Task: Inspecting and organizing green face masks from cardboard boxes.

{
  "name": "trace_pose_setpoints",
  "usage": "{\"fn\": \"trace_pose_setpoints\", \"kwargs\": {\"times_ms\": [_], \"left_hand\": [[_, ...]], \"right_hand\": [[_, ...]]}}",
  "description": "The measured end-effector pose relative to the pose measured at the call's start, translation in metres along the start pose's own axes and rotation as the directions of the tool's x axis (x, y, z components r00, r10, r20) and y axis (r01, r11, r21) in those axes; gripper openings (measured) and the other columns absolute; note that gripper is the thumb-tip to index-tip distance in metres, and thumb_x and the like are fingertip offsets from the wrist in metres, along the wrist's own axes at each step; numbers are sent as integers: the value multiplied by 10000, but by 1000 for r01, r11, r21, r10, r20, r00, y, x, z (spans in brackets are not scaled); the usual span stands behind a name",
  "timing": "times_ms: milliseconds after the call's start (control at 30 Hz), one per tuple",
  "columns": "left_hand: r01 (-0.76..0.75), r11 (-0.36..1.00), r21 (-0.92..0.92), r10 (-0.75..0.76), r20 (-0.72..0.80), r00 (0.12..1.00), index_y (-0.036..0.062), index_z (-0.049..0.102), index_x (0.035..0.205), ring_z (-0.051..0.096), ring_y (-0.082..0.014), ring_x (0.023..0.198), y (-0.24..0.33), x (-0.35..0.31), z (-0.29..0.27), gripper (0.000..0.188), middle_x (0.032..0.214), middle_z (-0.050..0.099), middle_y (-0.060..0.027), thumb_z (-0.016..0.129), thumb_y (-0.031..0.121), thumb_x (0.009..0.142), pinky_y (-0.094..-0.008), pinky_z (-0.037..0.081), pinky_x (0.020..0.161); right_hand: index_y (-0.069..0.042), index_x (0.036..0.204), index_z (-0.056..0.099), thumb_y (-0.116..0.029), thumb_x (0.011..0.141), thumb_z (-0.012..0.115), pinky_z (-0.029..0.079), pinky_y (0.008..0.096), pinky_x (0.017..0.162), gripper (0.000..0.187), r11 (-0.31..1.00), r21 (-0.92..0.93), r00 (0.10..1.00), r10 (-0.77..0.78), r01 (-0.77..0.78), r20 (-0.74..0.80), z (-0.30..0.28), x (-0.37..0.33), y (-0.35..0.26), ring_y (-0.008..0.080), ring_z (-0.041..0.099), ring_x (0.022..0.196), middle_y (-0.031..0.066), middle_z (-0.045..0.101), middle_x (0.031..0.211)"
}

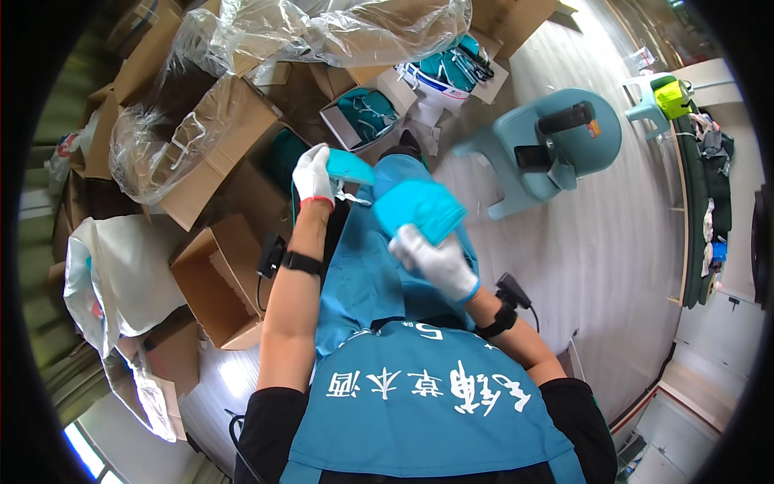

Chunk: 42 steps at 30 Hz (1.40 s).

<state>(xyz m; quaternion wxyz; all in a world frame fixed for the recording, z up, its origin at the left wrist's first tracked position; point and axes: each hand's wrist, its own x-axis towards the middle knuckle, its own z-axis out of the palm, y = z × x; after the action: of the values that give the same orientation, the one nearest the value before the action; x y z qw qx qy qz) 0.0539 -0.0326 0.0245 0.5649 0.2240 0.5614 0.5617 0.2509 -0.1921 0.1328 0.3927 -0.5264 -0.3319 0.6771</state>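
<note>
Blue apron; both hands hold turquoise pieces.

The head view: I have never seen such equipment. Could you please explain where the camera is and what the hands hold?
There is no robot. A wide fisheye camera on the person's head looks down, so straight edges bend. The hands are the person's own, in white gloves: the left hand grips a curved turquoise fabric piece, the right hand a wider, blurred turquoise fabric piece. Whether they are joined, I cannot tell. They are held over the lap; the person wears a blue fabric apron. Around are a large brown cardboard box, partly covered by clear plastic film, and a pale blue plastic chair bearing a black cylindrical object. Each forearm carries a black strap with a small black device.
</note>
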Motion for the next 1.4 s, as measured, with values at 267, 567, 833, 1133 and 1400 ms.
{"fn": "trace_pose_setpoints", "kwargs": {"times_ms": [267,567,833,1133,1400], "left_hand": [[-82,993,86,57,261,964,-16,525,1352,613,-120,950,14,-56,25,377,1131,634,-85,554,114,999,-265,510,860],[-45,987,154,-48,551,833,47,437,1447,576,-60,815,19,-93,30,439,1152,631,-40,507,62,1014,-191,481,671],[110,994,2,-90,586,806,34,423,1456,595,-59,848,12,-96,27,448,1175,624,-39,524,106,1026,-206,505,721],[-177,899,400,27,353,935,-11,599,1279,547,-31,668,2,-91,27,423,791,636,14,598,3,856,-203,476,610],[-273,860,431,296,14,955,36,765,985,655,-173,666,-58,17,-23,280,845,728,-112,594,-53,782,-315,522,616]], "right_hand": [[-18,1125,611,-303,1050,520,485,238,598,308,972,232,983,-84,45,161,3,25,-23,105,609,689,63,676,869],[-138,1140,645,-440,995,589,430,216,510,339,950,313,998,-12,-8,64,-11,76,17,76,576,638,6,652,841],[-185,1033,653,-379,973,633,379,215,432,204,588,743,941,291,-319,174,-6,71,27,98,565,571,-13,649,814],[-109,1002,658,-223,972,631,398,202,477,121,957,286,987,96,-55,-130,6,65,21,52,540,569,-37,600,753],[7,1361,465,-89,945,604,508,394,901,449,582,-485,752,-571,653,328,40,37,36,319,613,1064,176,596,1191]]}}
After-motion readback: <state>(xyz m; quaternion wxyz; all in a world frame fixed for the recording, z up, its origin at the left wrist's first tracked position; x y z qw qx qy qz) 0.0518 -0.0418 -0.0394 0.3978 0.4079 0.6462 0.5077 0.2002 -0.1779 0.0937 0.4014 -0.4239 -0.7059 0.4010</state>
